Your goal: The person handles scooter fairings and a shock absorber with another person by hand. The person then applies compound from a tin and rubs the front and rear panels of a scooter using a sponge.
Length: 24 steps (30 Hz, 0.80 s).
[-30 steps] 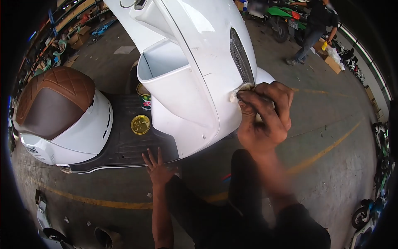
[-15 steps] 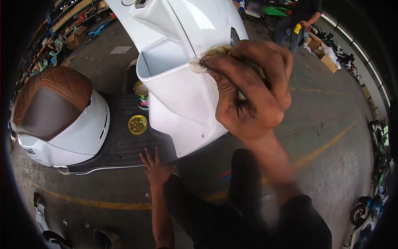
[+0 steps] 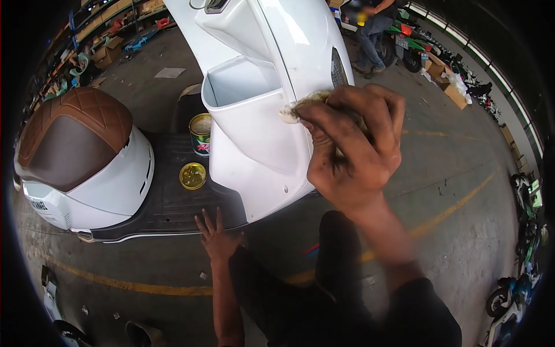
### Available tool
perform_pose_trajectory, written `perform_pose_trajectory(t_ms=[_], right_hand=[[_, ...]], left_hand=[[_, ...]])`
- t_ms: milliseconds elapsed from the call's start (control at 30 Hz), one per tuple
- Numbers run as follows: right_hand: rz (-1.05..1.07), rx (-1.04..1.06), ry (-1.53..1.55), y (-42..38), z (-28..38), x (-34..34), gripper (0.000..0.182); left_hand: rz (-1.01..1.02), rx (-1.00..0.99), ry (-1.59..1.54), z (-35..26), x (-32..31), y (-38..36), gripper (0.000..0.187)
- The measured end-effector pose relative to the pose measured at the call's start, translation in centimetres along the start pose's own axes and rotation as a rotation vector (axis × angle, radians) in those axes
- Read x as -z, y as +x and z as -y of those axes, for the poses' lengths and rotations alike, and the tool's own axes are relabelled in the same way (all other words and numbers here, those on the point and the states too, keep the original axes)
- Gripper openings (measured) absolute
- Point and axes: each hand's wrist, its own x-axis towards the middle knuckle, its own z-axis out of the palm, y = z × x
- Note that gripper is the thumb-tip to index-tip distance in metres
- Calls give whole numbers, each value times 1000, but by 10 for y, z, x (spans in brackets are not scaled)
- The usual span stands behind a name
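Observation:
My right hand [image 3: 358, 141] is closed on a dirty white cloth [image 3: 306, 107], held at the edge of the white scooter's front body [image 3: 254, 133]. Whether the cloth touches the panel I cannot tell. My left hand [image 3: 218, 236] has its fingers spread at the edge of the dark footboard [image 3: 173, 196] and holds nothing. On the footboard stand an open green tin [image 3: 200, 136] and, in front of it, a round gold lid [image 3: 192, 176]. The scooter's brown quilted seat [image 3: 75, 139] is at the left.
A person [image 3: 370, 34] with a yellow object stands at the back right, near a green motorcycle [image 3: 411, 43] and cardboard boxes [image 3: 454, 95]. Shelves [image 3: 98, 26] line the back left. Several motorcycles stand at the right edge.
My right hand has moved down slightly with the cloth. The view has shifted a little, and the person at the back appears further left. My left hand stays in place.

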Motion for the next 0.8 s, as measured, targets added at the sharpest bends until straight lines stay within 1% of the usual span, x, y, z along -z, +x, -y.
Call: perform_pose_trajectory(t_ms=[67,133,167,200,267,333,400,500,533,567,600,633,667,700,767,800], right_hand=[[-34,-5,17,16,0,-6,40],[-24,-31,5,5,3,-2,40],[-31,-33,2,-4,4,2,40],[14,-82,0,-12,7,8,39],[52,-120,-12,-1,9,7,38],[-44,-106,32,21,2,-8,37],[-77,-96,88,42,-6,-19,36],[5,-173,92,8,5,0,37],[76,-205,73,-12,13,12,37],[134,-193,49,-32,13,20,37],[92,-183,63,-40,11,18,36],[75,-137,77,-28,8,11,35],[59,-104,85,-10,5,4,34],[-32,-27,136,17,-4,-13,32],[-111,10,238,92,-21,-39,25],[-112,20,280,126,-34,-52,22]], left_hand=[[0,-10,2,1,-3,-1,116],[-26,-16,-4,3,0,2,116],[-7,-13,-6,4,1,1,116],[13,-11,-10,5,0,0,116],[-9,-17,-24,4,-3,0,115],[-25,-29,-17,4,-3,3,115],[-3,-23,-17,6,-2,1,115],[14,-16,-23,5,-2,1,115],[-4,-19,-22,4,-2,1,115],[5,-22,-36,4,-2,0,116],[10,-19,-51,4,-1,0,116],[41,-1,-39,2,1,0,117],[27,1,-28,5,1,-2,117],[26,-5,-25,5,-3,0,117],[60,-1,14,6,-4,2,115],[55,5,21,8,-4,2,115]])
